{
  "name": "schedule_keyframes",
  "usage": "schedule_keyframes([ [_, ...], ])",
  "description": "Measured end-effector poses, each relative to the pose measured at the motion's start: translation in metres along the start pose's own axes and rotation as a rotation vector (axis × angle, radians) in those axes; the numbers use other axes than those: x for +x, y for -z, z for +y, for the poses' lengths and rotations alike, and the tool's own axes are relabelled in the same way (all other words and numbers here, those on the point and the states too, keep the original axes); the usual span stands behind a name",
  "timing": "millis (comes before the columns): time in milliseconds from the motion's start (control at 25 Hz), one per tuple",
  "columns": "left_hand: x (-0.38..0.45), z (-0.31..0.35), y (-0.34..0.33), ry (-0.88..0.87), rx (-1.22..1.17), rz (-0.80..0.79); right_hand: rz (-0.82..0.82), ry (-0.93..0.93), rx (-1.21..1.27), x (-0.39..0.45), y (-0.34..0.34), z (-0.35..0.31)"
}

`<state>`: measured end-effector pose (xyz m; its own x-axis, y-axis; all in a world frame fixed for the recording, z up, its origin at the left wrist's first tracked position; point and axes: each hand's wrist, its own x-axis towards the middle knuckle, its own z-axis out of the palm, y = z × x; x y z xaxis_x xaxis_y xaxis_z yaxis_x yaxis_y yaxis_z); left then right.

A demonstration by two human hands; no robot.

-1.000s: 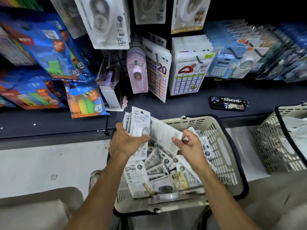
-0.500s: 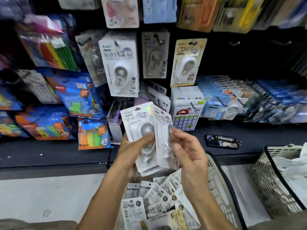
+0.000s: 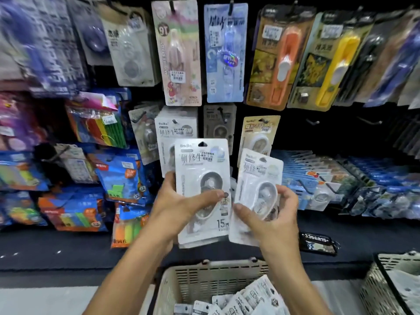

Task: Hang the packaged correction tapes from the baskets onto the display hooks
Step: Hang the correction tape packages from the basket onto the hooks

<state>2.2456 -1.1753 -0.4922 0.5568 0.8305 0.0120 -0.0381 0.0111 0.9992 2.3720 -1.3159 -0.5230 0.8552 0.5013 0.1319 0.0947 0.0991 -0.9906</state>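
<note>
My left hand grips a small stack of white packaged correction tapes, thumb across the front blister. My right hand holds a single white correction tape pack just to the right, tilted and apart from the stack. Both are raised in front of the display wall. Behind them the same white packs hang on a hook, with a grey pack and a cream pack on neighbouring hooks. A beige basket below holds several more packs.
Long carded items hang in the row above. Coloured sticky-note packs fill the left side, blue packs the right. A black tag lies on the dark shelf ledge. A second basket stands at the lower right.
Both hands rose from the basket to the display wall with the packs. My right hand has pulled one pack away from the stack in my left. The view tilted upward.
</note>
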Motion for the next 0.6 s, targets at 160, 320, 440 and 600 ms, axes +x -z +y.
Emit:
schedule_keyframes([
  [160, 0.027, 0.044, 0.039, -0.081, 0.068, 0.085, -0.068, 0.221, -0.331, 0.050, -0.024, -0.037],
  [320, 0.032, 0.043, 0.040, -0.091, -0.063, 0.063, -0.053, 0.309, -0.565, 0.082, -0.052, -0.055],
  [440, 0.036, 0.043, 0.029, -0.081, -0.129, 0.031, -0.034, 0.297, -0.593, 0.084, -0.057, -0.057],
  [600, 0.041, 0.047, 0.033, -0.076, -0.182, 0.025, -0.099, 0.243, -0.609, 0.082, -0.054, -0.047],
])
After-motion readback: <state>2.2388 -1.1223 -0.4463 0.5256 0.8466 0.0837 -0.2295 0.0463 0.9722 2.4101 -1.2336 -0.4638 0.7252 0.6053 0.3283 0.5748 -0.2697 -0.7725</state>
